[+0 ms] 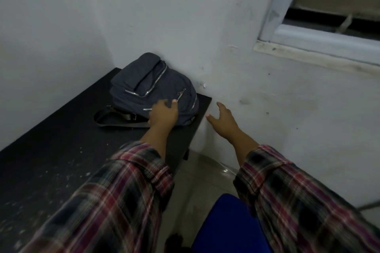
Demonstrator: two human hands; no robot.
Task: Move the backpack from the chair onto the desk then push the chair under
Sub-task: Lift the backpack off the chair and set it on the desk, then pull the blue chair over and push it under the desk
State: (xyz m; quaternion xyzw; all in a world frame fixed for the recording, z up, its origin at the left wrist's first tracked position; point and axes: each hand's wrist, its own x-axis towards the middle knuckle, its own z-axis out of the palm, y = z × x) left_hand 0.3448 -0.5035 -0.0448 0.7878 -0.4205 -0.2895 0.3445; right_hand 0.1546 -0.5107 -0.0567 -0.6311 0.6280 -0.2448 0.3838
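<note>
A dark grey backpack (152,86) with silver zips lies on the far corner of the black desk (61,150), against the white wall. Its black strap (115,118) trails out toward the left. My left hand (163,116) hovers at the backpack's near edge, fingers loosely curled and seemingly touching the fabric, not gripping it. My right hand (223,121) is in the air to the right of the desk's end, fingers spread, holding nothing. The blue chair seat (224,224) shows at the bottom, beside the desk and below my right arm.
White walls close the desk in at the back and right. A window frame (320,43) sits high on the right wall. Pale floor tiles (205,174) show between desk and wall. The desk's near surface is speckled with white dust.
</note>
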